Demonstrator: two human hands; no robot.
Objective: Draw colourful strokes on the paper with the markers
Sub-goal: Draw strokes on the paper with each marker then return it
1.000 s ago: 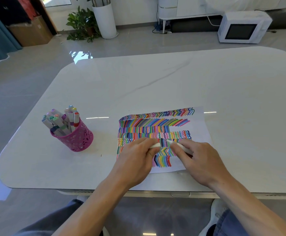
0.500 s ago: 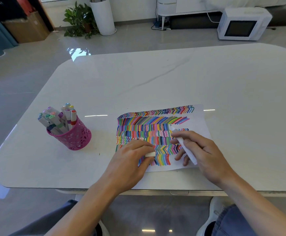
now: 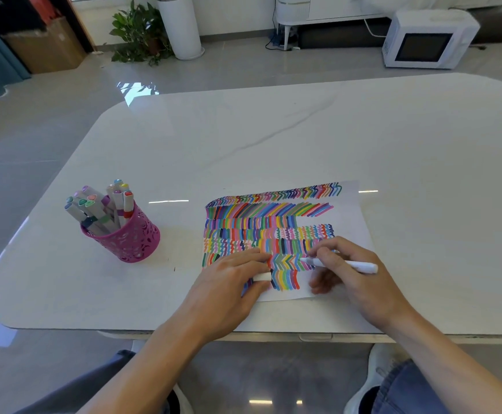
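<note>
1. At the bottom edge of the frame, your knees in blue trousers (image 3: 408, 389) and a pale shoe (image 3: 385, 369) show under the table's near rim.
2. Your left hand (image 3: 231, 285) lies low in the middle of the frame, on the paper's lower left corner. Its fingers curl round a short white cap (image 3: 262, 277), which seems pinched against the thumb, though the thumb is mostly hidden.
3. Your right hand (image 3: 354, 279), just right of it, grips a white marker (image 3: 351, 265) in a writing hold. The barrel points to the right and the tip touches the paper at the right end of the chevron row.
4. The paper (image 3: 354, 222) lies flat, right of centre, near the table's front edge. Rows of colourful strokes (image 3: 273, 210) cover most of it, and its right margin is bare.
5. Left of the paper and well apart from it, a pink perforated cup (image 3: 136, 237) stands upright with capped markers (image 3: 106, 204) leaning in it.
6. The white marble table (image 3: 273, 138) stretches beyond.
7. On the floor at the upper right is a white microwave (image 3: 426, 40). At the upper left is a leafy plant (image 3: 142, 34) beside a white cylinder (image 3: 181, 25), with a cardboard box (image 3: 46, 46) further left.
</note>
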